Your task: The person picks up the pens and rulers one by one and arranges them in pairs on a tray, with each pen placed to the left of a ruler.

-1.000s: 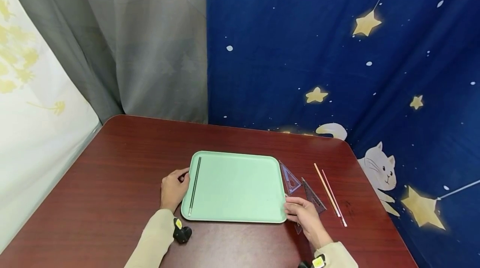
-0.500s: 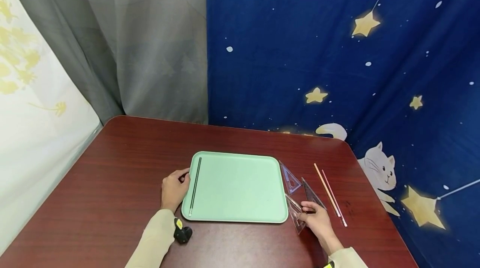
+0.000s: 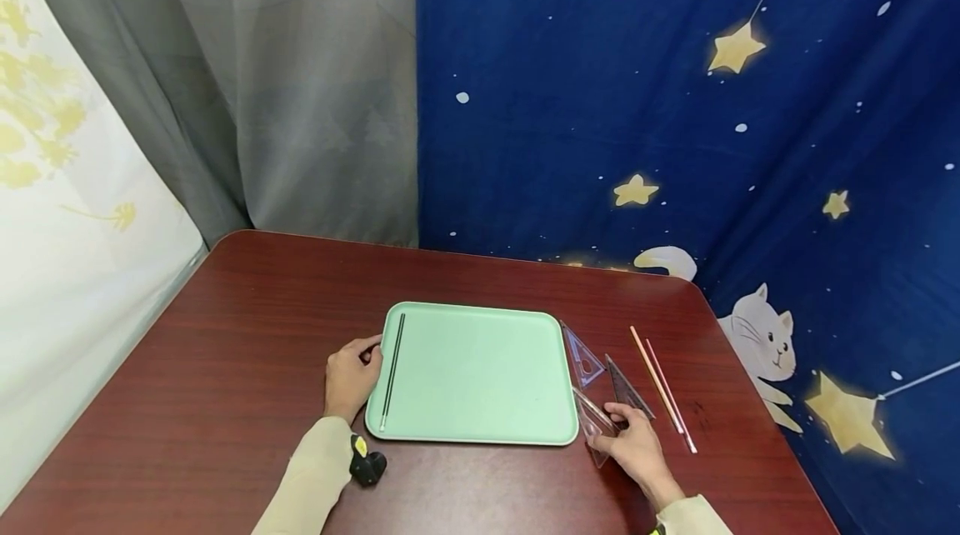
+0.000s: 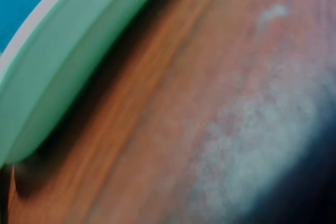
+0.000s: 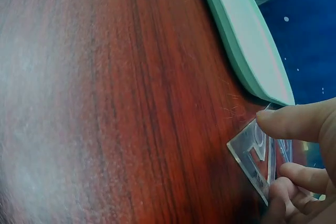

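Note:
A pale green tray (image 3: 480,377) lies on the table, one thin black striped stick (image 3: 391,377) along its left side. At the tray's left rim, my left hand (image 3: 350,377) pinches the edge between thumb and curled fingers. The left wrist view shows only the tray's side (image 4: 63,51) and wood, not the fingers. My right hand (image 3: 637,447) has its thumb and fingers on a clear set square (image 5: 244,150) beside the tray's lower right corner. Part of that set square is hidden by the fingers. Behind it lie a blue-tinted set square (image 3: 574,345) and a dark one (image 3: 622,385).
Two slim sticks, one orange (image 3: 656,379) and one pink (image 3: 668,389), lie side by side right of the set squares. The reddish-brown table (image 3: 225,368) ends at curtains, grey (image 3: 322,102) and starry blue (image 3: 525,143), along its far side.
My right hand has let go of the tray's right edge, moved right and down, and come onto the clear set square. My left hand and the tray are practically where they were.

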Action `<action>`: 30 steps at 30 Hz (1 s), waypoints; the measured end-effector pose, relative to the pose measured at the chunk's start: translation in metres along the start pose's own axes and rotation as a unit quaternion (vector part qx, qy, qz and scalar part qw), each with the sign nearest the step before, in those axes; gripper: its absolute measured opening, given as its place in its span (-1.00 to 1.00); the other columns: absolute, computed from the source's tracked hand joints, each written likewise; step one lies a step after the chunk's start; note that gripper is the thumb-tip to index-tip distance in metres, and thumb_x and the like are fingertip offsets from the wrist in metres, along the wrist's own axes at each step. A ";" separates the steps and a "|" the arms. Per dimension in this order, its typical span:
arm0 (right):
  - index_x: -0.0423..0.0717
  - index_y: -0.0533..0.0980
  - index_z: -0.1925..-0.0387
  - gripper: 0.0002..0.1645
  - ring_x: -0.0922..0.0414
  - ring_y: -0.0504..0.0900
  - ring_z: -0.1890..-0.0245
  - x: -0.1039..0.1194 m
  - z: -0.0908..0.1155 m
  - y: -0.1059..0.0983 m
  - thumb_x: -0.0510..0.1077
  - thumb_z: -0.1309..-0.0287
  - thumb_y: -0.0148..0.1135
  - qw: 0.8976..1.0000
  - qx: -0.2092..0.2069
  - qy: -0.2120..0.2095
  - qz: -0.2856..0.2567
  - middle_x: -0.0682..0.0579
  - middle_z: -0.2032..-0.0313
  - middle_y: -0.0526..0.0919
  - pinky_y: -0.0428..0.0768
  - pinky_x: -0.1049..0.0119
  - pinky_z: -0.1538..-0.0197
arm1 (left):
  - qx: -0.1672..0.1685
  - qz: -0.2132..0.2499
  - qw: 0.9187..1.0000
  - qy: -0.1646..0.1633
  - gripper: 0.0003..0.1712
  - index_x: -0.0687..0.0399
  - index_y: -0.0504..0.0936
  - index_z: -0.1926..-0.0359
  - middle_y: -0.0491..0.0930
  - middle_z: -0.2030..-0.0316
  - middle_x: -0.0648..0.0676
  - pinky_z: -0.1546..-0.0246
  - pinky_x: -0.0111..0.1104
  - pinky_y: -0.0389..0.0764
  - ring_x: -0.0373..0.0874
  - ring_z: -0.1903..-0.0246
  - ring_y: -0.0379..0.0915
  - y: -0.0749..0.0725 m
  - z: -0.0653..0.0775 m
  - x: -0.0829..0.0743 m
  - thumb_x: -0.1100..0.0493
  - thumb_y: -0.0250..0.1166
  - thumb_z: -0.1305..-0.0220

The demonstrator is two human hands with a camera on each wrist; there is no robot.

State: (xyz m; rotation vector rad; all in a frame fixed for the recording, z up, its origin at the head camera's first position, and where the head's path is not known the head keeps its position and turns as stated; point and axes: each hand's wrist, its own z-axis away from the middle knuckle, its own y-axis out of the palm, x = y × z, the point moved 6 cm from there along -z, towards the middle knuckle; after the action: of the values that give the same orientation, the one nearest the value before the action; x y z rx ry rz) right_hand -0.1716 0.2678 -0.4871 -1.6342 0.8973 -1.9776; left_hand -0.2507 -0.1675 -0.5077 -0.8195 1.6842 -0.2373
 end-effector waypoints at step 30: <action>-0.48 0.43 0.18 -0.63 0.18 0.54 0.60 -0.008 0.002 -0.009 -0.39 0.10 0.26 0.989 0.044 0.094 -0.108 -0.01 0.54 0.56 0.57 0.35 0.53 | 0.002 0.020 1.000 -0.006 -0.71 0.05 0.73 0.09 0.66 0.39 0.06 0.46 -0.36 0.37 -0.17 0.55 0.39 0.000 -0.001 0.001 0.19 0.16 -0.24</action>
State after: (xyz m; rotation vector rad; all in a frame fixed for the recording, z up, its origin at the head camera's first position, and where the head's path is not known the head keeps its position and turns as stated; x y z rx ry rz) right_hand -0.1672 0.2798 -0.4863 -1.5715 0.7105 -2.3155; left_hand -0.2513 -0.1686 -0.5083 -0.7813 1.6864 -0.2067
